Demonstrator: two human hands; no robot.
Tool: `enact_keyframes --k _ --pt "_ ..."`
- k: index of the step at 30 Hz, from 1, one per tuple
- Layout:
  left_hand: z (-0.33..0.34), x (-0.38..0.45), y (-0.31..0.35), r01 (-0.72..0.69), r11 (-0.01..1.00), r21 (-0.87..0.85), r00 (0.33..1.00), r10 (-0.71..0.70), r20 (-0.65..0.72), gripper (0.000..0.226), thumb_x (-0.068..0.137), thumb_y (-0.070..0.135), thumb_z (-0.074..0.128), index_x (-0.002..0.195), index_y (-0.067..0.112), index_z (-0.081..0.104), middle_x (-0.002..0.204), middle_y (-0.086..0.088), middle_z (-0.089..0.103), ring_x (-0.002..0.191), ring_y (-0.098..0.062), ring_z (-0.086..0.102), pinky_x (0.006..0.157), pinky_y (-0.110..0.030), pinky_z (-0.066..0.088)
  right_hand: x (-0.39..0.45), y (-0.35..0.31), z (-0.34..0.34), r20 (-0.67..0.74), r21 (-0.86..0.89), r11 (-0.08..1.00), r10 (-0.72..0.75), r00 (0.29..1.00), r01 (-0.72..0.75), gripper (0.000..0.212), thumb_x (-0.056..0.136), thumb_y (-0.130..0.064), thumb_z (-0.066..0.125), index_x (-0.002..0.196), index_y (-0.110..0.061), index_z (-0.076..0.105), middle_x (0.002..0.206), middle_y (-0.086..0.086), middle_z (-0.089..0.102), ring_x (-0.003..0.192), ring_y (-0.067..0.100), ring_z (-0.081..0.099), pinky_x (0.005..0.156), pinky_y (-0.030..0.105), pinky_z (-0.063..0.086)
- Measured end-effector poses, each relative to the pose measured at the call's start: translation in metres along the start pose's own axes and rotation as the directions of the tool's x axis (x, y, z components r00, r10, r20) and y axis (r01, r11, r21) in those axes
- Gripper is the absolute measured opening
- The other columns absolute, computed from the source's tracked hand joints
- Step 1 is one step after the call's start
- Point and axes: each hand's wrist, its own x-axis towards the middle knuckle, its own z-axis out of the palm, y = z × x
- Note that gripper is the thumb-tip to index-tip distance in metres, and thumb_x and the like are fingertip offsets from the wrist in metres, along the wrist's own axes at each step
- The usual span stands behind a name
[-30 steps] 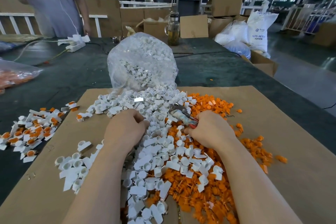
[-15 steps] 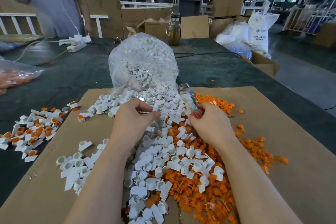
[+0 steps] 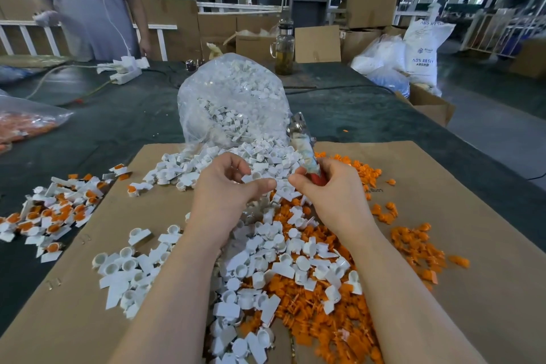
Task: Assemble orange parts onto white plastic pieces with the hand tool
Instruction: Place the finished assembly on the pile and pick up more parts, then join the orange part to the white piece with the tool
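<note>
A worker's left hand [image 3: 229, 189] pinches one white piece [image 3: 253, 177] above the cardboard sheet [image 3: 487, 289]; the right hand [image 3: 334, 195] grips pliers [image 3: 304, 146]. Left of the sheet lie a few finished pieces [image 3: 50, 216]; large loose heaps of white pieces [image 3: 266, 260] and orange parts [image 3: 339, 319] on it suggest most work remains.

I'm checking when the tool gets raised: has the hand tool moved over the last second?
Yes. The hand tool, held by the right hand, has swung up from lying over the parts to point at the clear bag.
</note>
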Motion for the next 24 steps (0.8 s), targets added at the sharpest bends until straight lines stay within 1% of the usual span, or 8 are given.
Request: enact_keyframes --k 1,3,6,8,10,16,20,24 --pt "0.001 0.000 0.000 -0.001 1.000 -0.018 1.000 0.001 -0.004 0.038 0.065 0.020 0.091 0.078 0.018 0.056 0.069 -0.001 0.055 0.062 -0.022 0.064 0.064 -0.039 0.052 0.000 -0.001 0.000 0.015 0.012 1.000 -0.007 1.000 0.007 0.013 0.085 -0.034 0.073 0.094 -0.025 0.069 0.082 -0.014 0.068 0.076 -0.002 0.062 0.068 0.019 0.051" --pt "0.002 -0.001 0.001 0.000 0.999 -0.032 1.000 0.000 -0.011 0.031 0.069 0.019 0.089 0.081 0.019 0.060 0.061 0.006 0.057 0.064 -0.022 0.071 0.068 -0.039 0.053 -0.001 -0.002 0.000 0.050 0.024 0.999 -0.034 0.998 0.033 0.014 0.087 -0.030 0.071 0.100 -0.024 0.069 0.088 -0.014 0.069 0.082 -0.001 0.063 0.073 0.019 0.053" --pt "0.004 -0.002 0.002 0.002 0.997 -0.080 1.000 -0.002 0.004 0.023 0.076 0.014 0.084 0.086 0.020 0.065 0.053 0.014 0.059 0.068 -0.019 0.075 0.074 -0.035 0.055 -0.003 -0.004 0.001 0.068 0.052 0.995 -0.088 0.994 0.085 0.012 0.089 -0.023 0.069 0.101 -0.025 0.068 0.090 -0.015 0.068 0.084 -0.004 0.062 0.071 0.010 0.049" --pt "0.006 -0.002 0.003 0.020 0.989 -0.148 1.000 -0.020 0.000 0.021 0.078 0.010 0.083 0.089 0.018 0.067 0.060 0.010 0.063 0.068 -0.016 0.075 0.077 -0.034 0.057 -0.003 -0.006 0.002 0.051 0.065 0.992 -0.110 0.993 0.106 0.012 0.088 -0.022 0.070 0.098 -0.028 0.065 0.088 -0.016 0.067 0.084 -0.005 0.061 0.069 0.006 0.047" --pt "0.007 -0.003 0.005 0.040 0.980 -0.195 0.999 -0.040 0.000 0.020 0.078 0.008 0.082 0.091 0.016 0.069 0.071 -0.001 0.071 0.069 -0.017 0.075 0.078 -0.035 0.058 -0.004 -0.007 0.003 0.020 0.061 0.990 -0.132 0.991 0.130 0.013 0.087 -0.024 0.071 0.096 -0.030 0.064 0.085 -0.017 0.067 0.082 -0.006 0.061 0.067 0.005 0.046" --pt "0.014 -0.008 0.010 0.083 0.954 -0.289 0.996 -0.072 0.048 0.013 0.079 -0.001 0.078 0.081 0.008 0.070 0.069 -0.009 0.075 0.067 -0.020 0.075 0.066 -0.023 0.060 -0.004 -0.007 0.005 -0.057 0.050 0.987 -0.149 0.987 0.152 0.012 0.086 -0.032 0.072 0.093 -0.030 0.062 0.082 -0.014 0.067 0.079 -0.002 0.062 0.066 0.011 0.049" --pt "0.015 -0.010 0.013 0.110 0.933 -0.342 0.992 -0.083 0.092 0.011 0.078 0.001 0.079 0.083 0.003 0.070 0.072 -0.013 0.075 0.068 -0.022 0.075 0.067 -0.025 0.061 -0.004 -0.005 0.007 -0.077 0.027 0.987 -0.159 0.984 0.161 0.014 0.086 -0.032 0.072 0.095 -0.028 0.063 0.085 -0.016 0.067 0.079 -0.002 0.063 0.067 0.015 0.053" --pt "0.014 -0.011 0.014 0.104 0.919 -0.381 0.992 -0.071 0.100 0.011 0.077 0.000 0.079 0.079 0.005 0.070 0.072 -0.014 0.075 0.068 -0.023 0.075 0.066 -0.026 0.061 -0.006 -0.006 0.008 -0.095 0.019 0.984 -0.175 0.980 0.178 0.015 0.086 -0.029 0.073 0.097 -0.025 0.063 0.084 -0.015 0.067 0.078 0.001 0.064 0.070 0.026 0.057"
